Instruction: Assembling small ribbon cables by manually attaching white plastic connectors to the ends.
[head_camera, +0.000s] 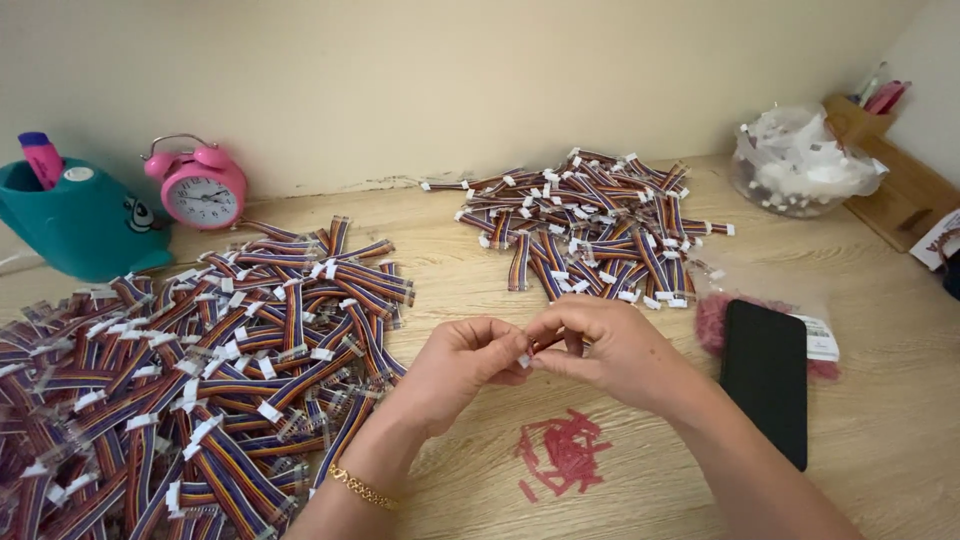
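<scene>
Two hands meet above the wooden table (480, 225): the left hand (462, 362) and right hand (600, 350) both pinch one short ribbon cable (540, 345) between their fingertips. Just below lies a heap of red strips (562, 452). A large cable pile (190, 370) sits left, a smaller pile (590, 228) behind, a black phone (766, 378) right.

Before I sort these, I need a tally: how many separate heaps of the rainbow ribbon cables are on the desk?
2: a large heap of multicoloured flat ribbon cables at the left, and a smaller heap at the back centre. One more cable may be hidden between the hands.
</scene>
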